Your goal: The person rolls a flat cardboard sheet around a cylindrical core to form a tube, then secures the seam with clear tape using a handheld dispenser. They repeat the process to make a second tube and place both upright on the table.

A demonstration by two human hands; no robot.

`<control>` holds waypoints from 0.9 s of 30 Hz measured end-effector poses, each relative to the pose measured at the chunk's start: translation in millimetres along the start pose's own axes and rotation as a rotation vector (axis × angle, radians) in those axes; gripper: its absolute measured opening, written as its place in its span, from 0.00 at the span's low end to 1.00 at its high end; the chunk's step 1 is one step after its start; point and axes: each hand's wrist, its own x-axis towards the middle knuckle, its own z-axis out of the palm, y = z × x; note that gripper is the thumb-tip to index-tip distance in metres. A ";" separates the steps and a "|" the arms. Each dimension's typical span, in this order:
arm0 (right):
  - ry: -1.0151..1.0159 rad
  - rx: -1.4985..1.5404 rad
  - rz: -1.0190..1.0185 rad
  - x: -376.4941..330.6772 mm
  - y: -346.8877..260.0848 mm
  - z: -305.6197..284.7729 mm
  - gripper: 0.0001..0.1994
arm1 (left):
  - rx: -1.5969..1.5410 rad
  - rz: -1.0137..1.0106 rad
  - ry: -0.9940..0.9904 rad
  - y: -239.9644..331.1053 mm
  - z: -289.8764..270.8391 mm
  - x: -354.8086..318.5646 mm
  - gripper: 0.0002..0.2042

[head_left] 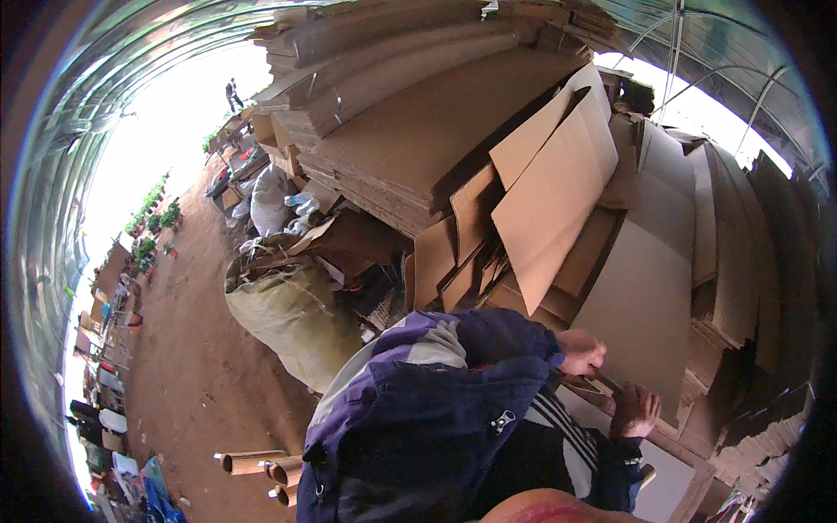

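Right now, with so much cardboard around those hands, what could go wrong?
The tilted sheet might slip, as its lower tip hangs close to the left hand. The pale sheet has an edge near the right hand, which is bare and could get cut. The big stack has uneven layers that might shift.

Storage polytunnel (732,39) | arched plastic walls (44,261) | cardboard stacks (418,122) | earth floor (196,349)

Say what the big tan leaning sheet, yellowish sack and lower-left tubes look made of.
Tan sheet: likely cardboard, matte; plain brown face, thin straight edges. Yellowish sack: probably woven plastic, dull sheen; soft bulges and creases. Tubes: perhaps paperboard, smoothish; tan walls and hollow ends fit, though bamboo is possible.
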 end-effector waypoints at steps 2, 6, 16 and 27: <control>0.042 0.067 0.126 -8.5 5.2 -1.7 0.05 | -0.078 0.031 -0.016 1.0 -9.6 -5.1 0.09; -0.138 0.243 0.237 -9.5 7.7 6.5 0.07 | 0.209 0.112 0.150 21.4 -1.9 -12.9 0.10; 0.043 -0.134 -0.041 -13.0 10.9 -21.3 0.17 | 0.206 0.082 0.017 18.6 -10.8 -23.6 0.15; -0.171 0.049 0.005 16.4 3.3 -50.6 0.15 | 0.308 0.146 0.192 16.9 -13.6 -27.7 0.08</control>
